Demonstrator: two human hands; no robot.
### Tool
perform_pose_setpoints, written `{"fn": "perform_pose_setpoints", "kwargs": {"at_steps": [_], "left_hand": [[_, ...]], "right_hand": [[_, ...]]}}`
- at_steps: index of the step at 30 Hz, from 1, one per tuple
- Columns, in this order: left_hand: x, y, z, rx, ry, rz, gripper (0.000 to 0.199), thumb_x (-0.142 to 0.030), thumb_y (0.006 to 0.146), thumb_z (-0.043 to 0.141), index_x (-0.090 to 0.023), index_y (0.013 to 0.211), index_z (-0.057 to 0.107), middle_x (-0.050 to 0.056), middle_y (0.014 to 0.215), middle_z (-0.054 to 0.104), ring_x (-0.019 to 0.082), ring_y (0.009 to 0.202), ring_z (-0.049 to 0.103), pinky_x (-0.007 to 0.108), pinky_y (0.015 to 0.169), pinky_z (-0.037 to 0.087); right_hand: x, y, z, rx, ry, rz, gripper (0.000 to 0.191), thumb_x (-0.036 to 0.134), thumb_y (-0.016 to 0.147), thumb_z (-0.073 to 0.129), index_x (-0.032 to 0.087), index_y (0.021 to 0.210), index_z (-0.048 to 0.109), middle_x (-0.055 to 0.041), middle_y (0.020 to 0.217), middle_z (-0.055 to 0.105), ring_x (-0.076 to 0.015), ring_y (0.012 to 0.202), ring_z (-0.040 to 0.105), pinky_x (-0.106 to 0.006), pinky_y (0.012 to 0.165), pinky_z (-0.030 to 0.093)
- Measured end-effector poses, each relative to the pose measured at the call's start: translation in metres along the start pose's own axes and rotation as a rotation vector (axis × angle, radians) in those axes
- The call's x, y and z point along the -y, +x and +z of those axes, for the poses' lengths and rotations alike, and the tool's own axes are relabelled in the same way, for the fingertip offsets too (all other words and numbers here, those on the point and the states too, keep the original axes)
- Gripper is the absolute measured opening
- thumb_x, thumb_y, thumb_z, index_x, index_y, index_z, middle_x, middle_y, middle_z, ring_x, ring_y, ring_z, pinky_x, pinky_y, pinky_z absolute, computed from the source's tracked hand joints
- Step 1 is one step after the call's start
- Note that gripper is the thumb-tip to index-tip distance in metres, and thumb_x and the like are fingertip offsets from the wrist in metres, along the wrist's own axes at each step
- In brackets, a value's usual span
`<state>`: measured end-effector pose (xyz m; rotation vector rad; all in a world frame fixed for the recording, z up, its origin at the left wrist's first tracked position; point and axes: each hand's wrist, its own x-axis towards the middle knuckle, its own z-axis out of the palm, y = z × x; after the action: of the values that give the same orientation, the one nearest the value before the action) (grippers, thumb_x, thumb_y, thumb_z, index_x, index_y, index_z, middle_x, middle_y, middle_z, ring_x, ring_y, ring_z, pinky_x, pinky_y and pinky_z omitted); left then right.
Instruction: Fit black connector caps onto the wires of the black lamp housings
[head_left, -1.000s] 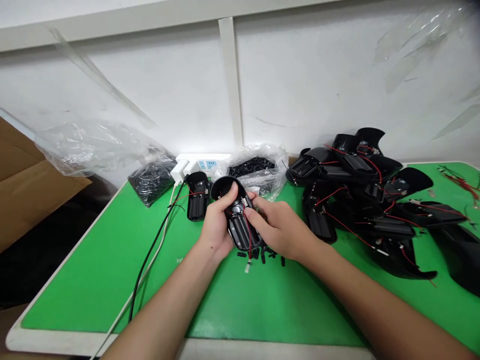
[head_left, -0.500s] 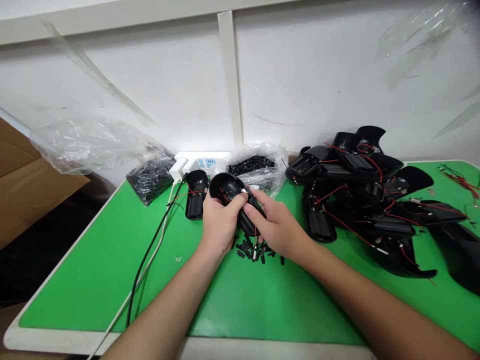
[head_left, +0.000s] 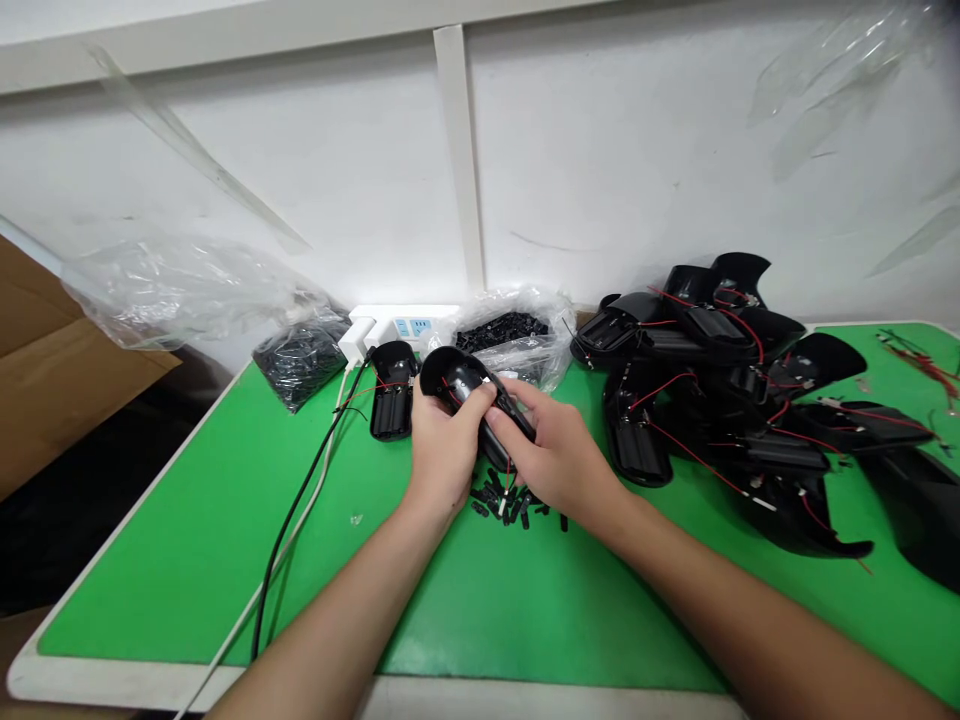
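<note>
A black plastic housing (head_left: 459,375) with a curved, hollow upper end is held between both hands above the table. My left hand (head_left: 448,430) wraps its left side, thumb pressed inside near a small white part. From the right, my right hand (head_left: 551,435) grips the lower body, its thumb close to the left thumb. A red wire ending in a white connector (head_left: 503,502) hangs below the housing. Under it lie several small black plastic pieces (head_left: 517,512). Another black housing (head_left: 391,410) with red and black wires rests left of my hands.
A pile of wired black housings (head_left: 712,430) covers the right side. Behind stand a white power strip (head_left: 442,318), an open bag of small black parts (head_left: 510,335) and a second bag (head_left: 300,350). Cables (head_left: 296,520) cross the green table (head_left: 172,560) at left.
The held housing has tilted slightly, its hollow end showing less of its inside. Its hanging connector has swung a little left, and both hands have shifted slightly.
</note>
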<state>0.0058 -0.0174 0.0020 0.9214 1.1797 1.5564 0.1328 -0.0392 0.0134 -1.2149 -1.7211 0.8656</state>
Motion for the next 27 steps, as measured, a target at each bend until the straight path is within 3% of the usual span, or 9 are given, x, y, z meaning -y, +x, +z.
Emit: {"fn": "perform_pose_setpoints", "kwargs": {"at_steps": [5, 7, 10, 13, 20, 23, 27], "left_hand": [[-0.003, -0.005, 0.003, 0.155, -0.092, -0.084, 0.054, -0.038, 0.076, 0.086, -0.022, 0.121, 0.061, 0.006, 0.120, 0.072, 0.018, 0.114, 0.069, 0.034, 0.107, 0.051], [-0.005, -0.006, 0.003, 0.181, -0.090, -0.118, 0.057, -0.037, 0.076, 0.087, -0.021, 0.124, 0.060, 0.007, 0.120, 0.073, 0.019, 0.114, 0.070, 0.035, 0.107, 0.052], [-0.009, -0.004, 0.002, 0.156, -0.100, -0.138, 0.058, -0.033, 0.073, 0.089, -0.021, 0.121, 0.059, 0.005, 0.111, 0.074, 0.018, 0.103, 0.072, 0.033, 0.096, 0.057], [-0.013, -0.001, 0.000, 0.101, -0.092, -0.070, 0.054, -0.030, 0.072, 0.087, -0.022, 0.117, 0.057, 0.001, 0.100, 0.073, 0.015, 0.089, 0.072, 0.028, 0.084, 0.058], [-0.032, 0.018, -0.013, -0.192, 0.067, 0.193, 0.057, -0.030, 0.071, 0.086, -0.024, 0.113, 0.049, 0.000, 0.099, 0.071, 0.013, 0.083, 0.067, 0.026, 0.076, 0.055], [-0.046, 0.030, -0.019, -0.328, 0.099, 0.185, 0.056, -0.032, 0.067, 0.086, -0.022, 0.110, 0.052, 0.000, 0.098, 0.067, 0.013, 0.081, 0.065, 0.026, 0.072, 0.053], [-0.075, 0.044, -0.034, -0.341, 0.150, 0.168, 0.068, -0.037, 0.060, 0.091, -0.022, 0.115, 0.054, 0.004, 0.103, 0.066, 0.019, 0.081, 0.067, 0.032, 0.068, 0.053]], "right_hand": [[-0.005, 0.001, -0.002, -0.119, -0.102, -0.027, 0.047, 0.035, 0.100, 0.056, 0.020, 0.144, 0.060, -0.0070, 0.096, 0.079, -0.0261, 0.091, 0.076, -0.035, 0.081, 0.056], [-0.007, 0.001, -0.002, -0.094, -0.100, -0.066, 0.050, 0.034, 0.099, 0.057, 0.019, 0.147, 0.058, -0.0081, 0.107, 0.079, -0.0259, 0.097, 0.077, -0.035, 0.085, 0.057], [-0.008, 0.000, -0.001, -0.030, -0.076, -0.128, 0.061, 0.033, 0.098, 0.059, 0.017, 0.155, 0.049, -0.0095, 0.123, 0.077, -0.0254, 0.104, 0.075, -0.035, 0.090, 0.057], [-0.007, -0.001, 0.000, -0.012, -0.129, -0.190, 0.065, 0.037, 0.099, 0.058, 0.016, 0.159, 0.044, -0.0108, 0.128, 0.074, -0.0254, 0.105, 0.073, -0.037, 0.091, 0.056], [-0.008, 0.000, -0.001, -0.101, -0.224, -0.178, 0.042, 0.034, 0.103, 0.052, 0.017, 0.140, 0.061, -0.0087, 0.116, 0.072, -0.0192, 0.084, 0.068, -0.034, 0.077, 0.051], [-0.011, -0.001, 0.000, -0.078, -0.295, -0.180, 0.037, 0.032, 0.104, 0.051, 0.018, 0.135, 0.065, -0.0077, 0.116, 0.073, -0.0161, 0.073, 0.064, -0.033, 0.072, 0.048], [-0.014, -0.002, 0.000, -0.065, -0.388, -0.200, 0.033, 0.031, 0.104, 0.049, 0.018, 0.127, 0.069, -0.0065, 0.112, 0.074, -0.0156, 0.071, 0.063, -0.034, 0.073, 0.046]]}}
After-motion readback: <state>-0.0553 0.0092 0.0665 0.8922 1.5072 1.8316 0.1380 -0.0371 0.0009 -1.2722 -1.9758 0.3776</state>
